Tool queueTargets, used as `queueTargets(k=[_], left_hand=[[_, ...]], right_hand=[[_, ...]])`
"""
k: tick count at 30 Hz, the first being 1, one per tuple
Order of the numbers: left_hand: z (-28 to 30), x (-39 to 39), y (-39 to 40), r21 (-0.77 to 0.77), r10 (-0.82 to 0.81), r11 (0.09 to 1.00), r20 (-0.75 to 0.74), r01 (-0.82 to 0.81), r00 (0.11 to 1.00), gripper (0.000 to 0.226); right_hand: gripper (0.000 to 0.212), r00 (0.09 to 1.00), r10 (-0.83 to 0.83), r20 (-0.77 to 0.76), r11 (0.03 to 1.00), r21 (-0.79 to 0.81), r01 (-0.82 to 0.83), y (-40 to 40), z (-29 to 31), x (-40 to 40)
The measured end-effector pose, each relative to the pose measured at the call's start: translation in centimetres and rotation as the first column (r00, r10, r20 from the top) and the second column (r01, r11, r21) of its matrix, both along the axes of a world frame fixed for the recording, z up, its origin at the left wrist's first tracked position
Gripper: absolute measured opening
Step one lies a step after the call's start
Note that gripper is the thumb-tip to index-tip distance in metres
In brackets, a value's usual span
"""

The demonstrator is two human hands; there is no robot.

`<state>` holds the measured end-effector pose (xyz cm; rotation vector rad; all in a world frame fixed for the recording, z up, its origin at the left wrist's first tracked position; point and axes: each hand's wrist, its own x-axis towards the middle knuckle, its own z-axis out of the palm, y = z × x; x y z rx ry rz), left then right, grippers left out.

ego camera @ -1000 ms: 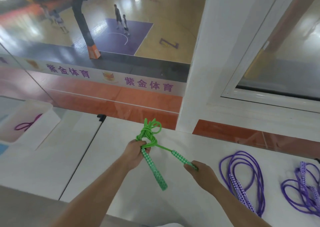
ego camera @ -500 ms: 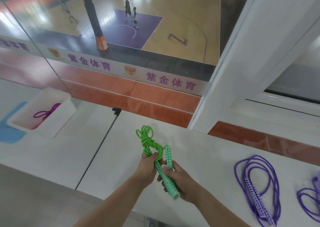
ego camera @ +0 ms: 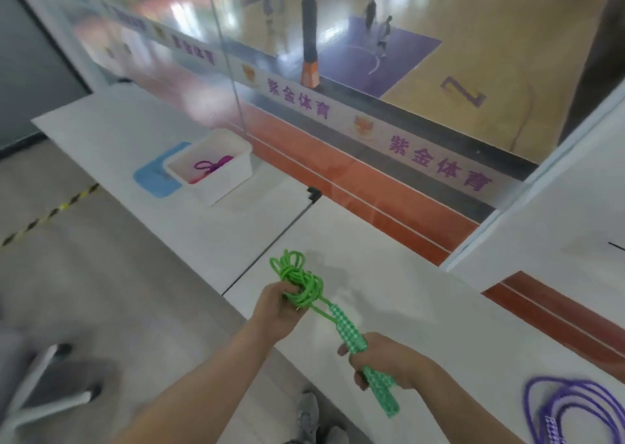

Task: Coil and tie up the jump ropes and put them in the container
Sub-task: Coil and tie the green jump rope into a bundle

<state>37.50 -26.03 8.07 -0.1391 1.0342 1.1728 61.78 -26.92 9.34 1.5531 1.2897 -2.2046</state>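
The fingers (ego camera: 293,303) of the left hand (ego camera: 278,311) are curling round the knotted bundle of the green jump rope (ego camera: 302,283), clamping it where the coils are gathering, with a few loops sticking up above the hand. The right hand (ego camera: 389,359) is gripping the two green-and-white patterned handles (ego camera: 348,330) side by side, its fingers wrapping round their middle so that the upper ends are showing toward the knot and the lower ends are poking out below the hand. A short stretch of green cord is running between the knot and the handles, and the whole rope is being held in the air just above the white counter (ego camera: 389,274), close to its near edge. At the lower right a purple jump rope (ego camera: 571,406) is lying loosely coiled on the counter, well apart from the hands. Farther off to the left, beyond a dark seam in the counter, a white container (ego camera: 220,186) is sitting partly on a blue mat (ego camera: 152,179), and a purple coiled rope (ego camera: 211,166) is lying inside it. Behind the counter a glass wall is looking onto a basketball court (ego camera: 473,20) with purple lettering along a white banner (ego camera: 422,152).
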Motion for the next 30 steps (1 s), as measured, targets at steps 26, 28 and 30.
queueTargets(k=[26, 28, 30], left_hand=[[-1.9, -50.5, 0.6, -0.034, 0.377, 0.879, -0.562, -0.476, 0.737, 0.033], [-1.6, -52.3, 1.3, -0.019, 0.359, 0.889, -0.592, -0.458, 0.721, 0.025], [-1.1, -53.5, 2.6, 0.020, 0.321, 0.914, -0.643, -0.404, 0.695, 0.021]], right_hand=[[0.018, 0.716, 0.344, 0.607, 0.526, 0.507, -0.682, 8.5, -0.7, -42.8], [0.019, 0.757, 0.316, 0.572, 0.582, 0.513, -0.631, 9.4, -1.0, -45.2], [0.023, 0.839, 0.244, 0.486, 0.702, 0.509, -0.499, 10.5, -1.6, -47.2]])
